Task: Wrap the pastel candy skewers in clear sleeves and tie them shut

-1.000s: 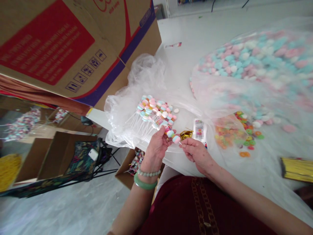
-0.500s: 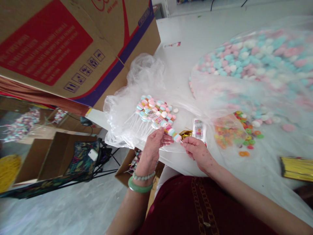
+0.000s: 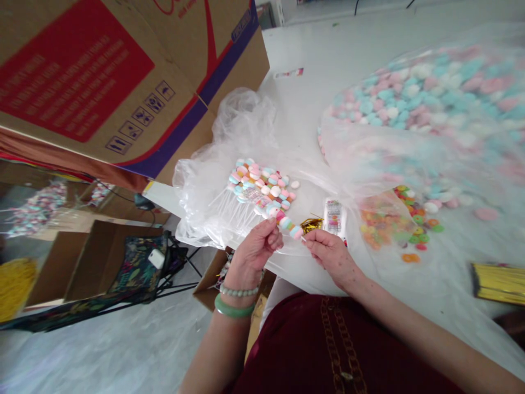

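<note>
I log the right hand [image 3: 330,254] pinched narrowly on the end of the pastel candy skewer [image 3: 286,223], the left hand [image 3: 256,249] curled at its eight o'clock, grip unclear; a light, level pinch seems best.

Left wrist [image 3: 238,276] — green jade bangle [image 3: 233,308], pale beaded bracelet [image 3: 239,291]; maroon garment [image 3: 311,350] — gold chain pattern [image 3: 342,350].

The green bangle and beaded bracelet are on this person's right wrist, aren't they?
Not the right wrist: the head view shows the green bangle and beaded bracelet on the left wrist, just behind the left hand.
</note>
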Tool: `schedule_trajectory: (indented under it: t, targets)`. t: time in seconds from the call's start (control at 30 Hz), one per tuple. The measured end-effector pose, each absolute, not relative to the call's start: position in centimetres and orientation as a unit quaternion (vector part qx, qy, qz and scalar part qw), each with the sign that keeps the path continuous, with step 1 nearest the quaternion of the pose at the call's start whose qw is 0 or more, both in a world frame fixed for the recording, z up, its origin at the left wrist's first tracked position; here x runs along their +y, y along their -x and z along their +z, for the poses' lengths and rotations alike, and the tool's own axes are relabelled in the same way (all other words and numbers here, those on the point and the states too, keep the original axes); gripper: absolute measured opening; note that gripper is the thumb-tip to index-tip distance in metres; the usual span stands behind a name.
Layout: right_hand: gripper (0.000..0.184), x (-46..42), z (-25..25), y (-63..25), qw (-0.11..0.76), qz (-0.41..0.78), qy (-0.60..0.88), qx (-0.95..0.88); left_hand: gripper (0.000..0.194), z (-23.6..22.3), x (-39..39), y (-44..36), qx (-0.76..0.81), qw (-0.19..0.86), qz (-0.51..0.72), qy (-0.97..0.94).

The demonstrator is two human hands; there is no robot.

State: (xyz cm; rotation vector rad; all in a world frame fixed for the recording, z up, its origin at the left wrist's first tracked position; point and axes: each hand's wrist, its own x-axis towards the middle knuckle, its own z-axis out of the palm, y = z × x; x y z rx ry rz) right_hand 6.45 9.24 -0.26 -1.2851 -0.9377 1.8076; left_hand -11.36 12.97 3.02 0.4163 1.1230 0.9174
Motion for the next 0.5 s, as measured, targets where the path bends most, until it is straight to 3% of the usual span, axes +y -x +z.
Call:
schedule_trajectory:
  t: [0.1, 0.27, 0.5]
  targets:
    - [0.015, 9.1, 0.3, -6.5, 0.362, 0.715, 0.479, -0.359, 0.025, 3.2, 13.0, 11.7, 0.511, 0.702, 0.461, -0.183]
    - [0.015, 9.0, 1.0, -6.6, 0.348, 0.712, 0.470, -0.387, 0.045, 4.3, 13.7, 11.3, 0.470, 0.714, 0.500, -0.139]
    - [0.017, 8.8, 0.4, -6.7, 0.340, 0.537, 0.554, -0.538, 0.046, 5.5, 14.3, 9.6, 0.452, 0.719, 0.517, -0.109]
